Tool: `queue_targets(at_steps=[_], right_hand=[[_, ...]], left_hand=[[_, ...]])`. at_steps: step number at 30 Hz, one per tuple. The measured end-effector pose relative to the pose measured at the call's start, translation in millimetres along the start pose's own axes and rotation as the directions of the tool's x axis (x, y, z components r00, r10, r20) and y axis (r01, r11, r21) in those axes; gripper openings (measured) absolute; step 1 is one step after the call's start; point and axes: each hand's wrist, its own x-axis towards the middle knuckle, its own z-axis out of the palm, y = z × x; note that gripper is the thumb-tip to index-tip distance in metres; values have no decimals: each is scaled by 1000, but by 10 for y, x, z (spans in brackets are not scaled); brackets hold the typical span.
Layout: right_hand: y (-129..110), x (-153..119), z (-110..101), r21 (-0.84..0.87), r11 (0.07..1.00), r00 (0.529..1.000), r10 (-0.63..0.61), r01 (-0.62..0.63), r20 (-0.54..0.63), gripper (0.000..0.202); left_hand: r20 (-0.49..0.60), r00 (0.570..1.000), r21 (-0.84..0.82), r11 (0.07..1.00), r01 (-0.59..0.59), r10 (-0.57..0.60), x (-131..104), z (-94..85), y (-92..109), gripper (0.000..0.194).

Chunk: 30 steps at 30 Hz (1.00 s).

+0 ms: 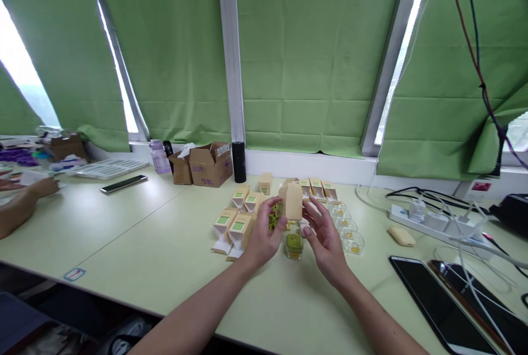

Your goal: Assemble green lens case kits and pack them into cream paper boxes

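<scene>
A small kraft paper box (293,202) stands upright between my hands over the table. My left hand (266,231) grips its left side, thumb toward me and fingers curled behind. At the box's right edge, the curved fingers of my right hand (328,237) rest with the thumb below; a small pale piece shows by the thumb tip, too unclear to name. Just under the box sits a clear little container (294,246) with a green top and yellow inside. Several green pieces (274,216) show partly behind my left fingers. Right of my right hand are several clear containers (353,244) with yellow centres.
Several kraft boxes with green labels (238,227) stand at left, more (317,187) behind. Farther back are a cardboard carton (211,165) and a black bottle (238,162). A power strip (437,223), cables and a tablet (437,300) lie at right. Another person's arm (25,204) reaches in far left.
</scene>
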Motion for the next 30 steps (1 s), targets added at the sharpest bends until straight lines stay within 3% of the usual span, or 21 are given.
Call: queue_targets(at_steps=[4, 9, 16, 22, 26, 30], right_hand=[[-40, -19, 10, -131, 986, 994, -98, 102, 38, 55], [-62, -34, 21, -158, 971, 981, -165, 179, 100, 52], [-42, -71, -13, -280, 905, 933, -253, 322, 255, 54], [-21, -52, -30, -397, 847, 935, -316, 354, 160, 48], [-33, -1, -64, -604, 763, 972, -163, 232, 168, 31], [-66, 22, -87, -760, 628, 960, 70, 169, 272, 47]], left_hand=[[12, 1000, -73, 997, 8, -7, 14, 21, -16, 54], [41, 997, -147, 987, 65, -60, 24, 21, 2, 60], [-4, 998, 12, 997, 70, -70, 50, -34, 13, 57], [-56, 996, 89, 994, 71, -66, 103, -65, -70, 52], [-89, 991, 14, 995, 103, -102, 135, -106, -180, 51], [-96, 983, -72, 986, 152, -159, 136, -130, -256, 57]])
